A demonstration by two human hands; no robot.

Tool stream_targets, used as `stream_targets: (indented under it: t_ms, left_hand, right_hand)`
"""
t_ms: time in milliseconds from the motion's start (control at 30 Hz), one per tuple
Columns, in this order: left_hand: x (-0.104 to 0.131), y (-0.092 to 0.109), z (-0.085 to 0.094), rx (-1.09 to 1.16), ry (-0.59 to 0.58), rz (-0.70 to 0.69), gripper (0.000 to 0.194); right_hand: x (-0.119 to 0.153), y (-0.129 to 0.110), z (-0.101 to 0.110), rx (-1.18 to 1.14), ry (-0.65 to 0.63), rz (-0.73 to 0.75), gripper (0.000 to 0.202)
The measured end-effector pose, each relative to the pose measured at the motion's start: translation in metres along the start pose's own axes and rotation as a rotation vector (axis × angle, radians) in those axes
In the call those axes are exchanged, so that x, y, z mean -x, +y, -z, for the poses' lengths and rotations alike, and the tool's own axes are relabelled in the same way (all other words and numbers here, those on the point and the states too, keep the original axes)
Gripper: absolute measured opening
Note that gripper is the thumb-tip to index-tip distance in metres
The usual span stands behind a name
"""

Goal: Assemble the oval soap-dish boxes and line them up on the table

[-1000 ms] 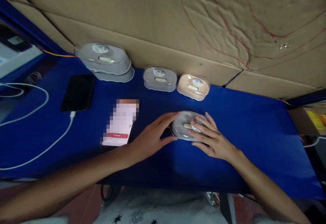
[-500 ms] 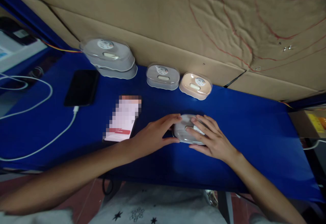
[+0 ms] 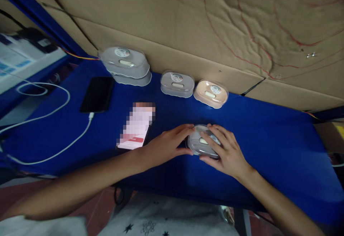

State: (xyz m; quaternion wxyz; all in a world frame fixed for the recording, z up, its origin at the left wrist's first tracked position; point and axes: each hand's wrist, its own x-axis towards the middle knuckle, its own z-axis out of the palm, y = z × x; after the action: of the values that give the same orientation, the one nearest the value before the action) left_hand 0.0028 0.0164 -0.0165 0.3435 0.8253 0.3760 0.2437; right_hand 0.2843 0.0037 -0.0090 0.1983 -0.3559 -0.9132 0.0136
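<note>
In front of me on the blue tabletop sits a small grey oval box [image 3: 197, 144] with a clear lid, a pale oblong piece on its top and a round label. It looks like a soap box. My left hand [image 3: 173, 143] pinches its left end, thumb on the near side and fingers on the far side. Across the right part lies my right hand [image 3: 228, 152], its fingers over the lid and far edge and its thumb at the near edge. These fingers hide most of the label and the right end.
Along the cardboard wall [image 3: 166, 32] stand a stack of larger grey boxes [image 3: 126, 64], a smaller grey box [image 3: 177, 84] and a peach one [image 3: 211, 93]. A lit phone [image 3: 137, 126] lies left of my hands. Beyond it is a dark phone [image 3: 97, 94] with a white cable [image 3: 76, 139].
The view has shifted, so everything appears further right. My right fingers have moved slightly on the lid, showing more of its pale piece. Both hands stay on the box.
</note>
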Motion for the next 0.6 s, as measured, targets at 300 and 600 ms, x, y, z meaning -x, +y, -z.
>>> stream_targets:
  t_ms: [300,600]
  left_hand:
    - [0.000,-0.002,0.002,0.003,-0.019,-0.050,0.081]
    - [0.001,0.000,0.005,-0.080,-0.046,-0.072,0.081]
  right_hand:
    - [0.006,0.022,-0.005,-0.042,0.031,0.195,0.079]
    - [0.003,0.009,0.003,0.111,-0.023,0.207,0.063]
